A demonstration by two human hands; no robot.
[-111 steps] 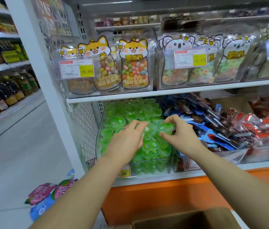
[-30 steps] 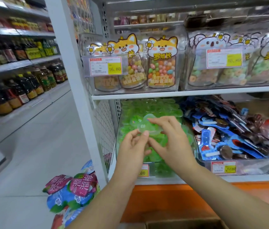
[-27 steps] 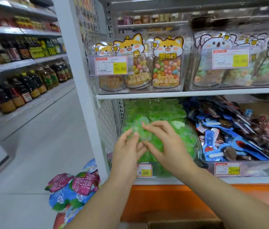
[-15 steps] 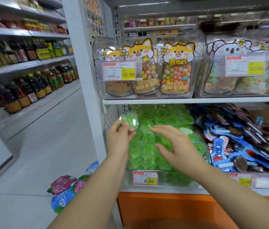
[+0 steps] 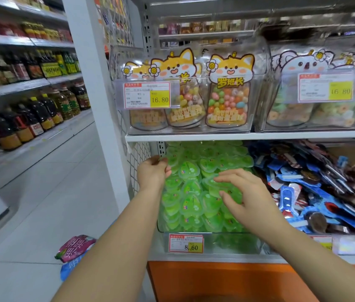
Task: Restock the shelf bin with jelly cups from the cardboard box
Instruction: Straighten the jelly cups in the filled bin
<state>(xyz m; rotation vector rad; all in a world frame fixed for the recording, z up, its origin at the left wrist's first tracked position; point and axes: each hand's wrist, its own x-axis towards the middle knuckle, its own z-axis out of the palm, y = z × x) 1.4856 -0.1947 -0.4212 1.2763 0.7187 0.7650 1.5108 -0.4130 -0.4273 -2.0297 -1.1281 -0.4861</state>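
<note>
A clear shelf bin [image 5: 233,241] on the lower shelf is heaped with green heart-shaped jelly cups [image 5: 190,188]. My left hand [image 5: 153,172] is at the pile's upper left corner, just under the shelf above, with its fingers curled round the edge of one jelly cup [image 5: 173,161]. My right hand [image 5: 245,192] hovers over the middle of the pile, fingers spread and relaxed, fingertips brushing the cups. The cardboard box is not in view.
A price tag [image 5: 186,243] hangs on the bin front. To the right lies a bin of blue and red packets [image 5: 302,192]. Candy bags [image 5: 226,94] fill the shelf above. A white post [image 5: 98,105] stands left; bags [image 5: 75,247] lie on the floor.
My left hand has carried a jelly cup from in front of the bin up to the pile's back left corner. My right hand stays over the pile. The view has moved closer.
</note>
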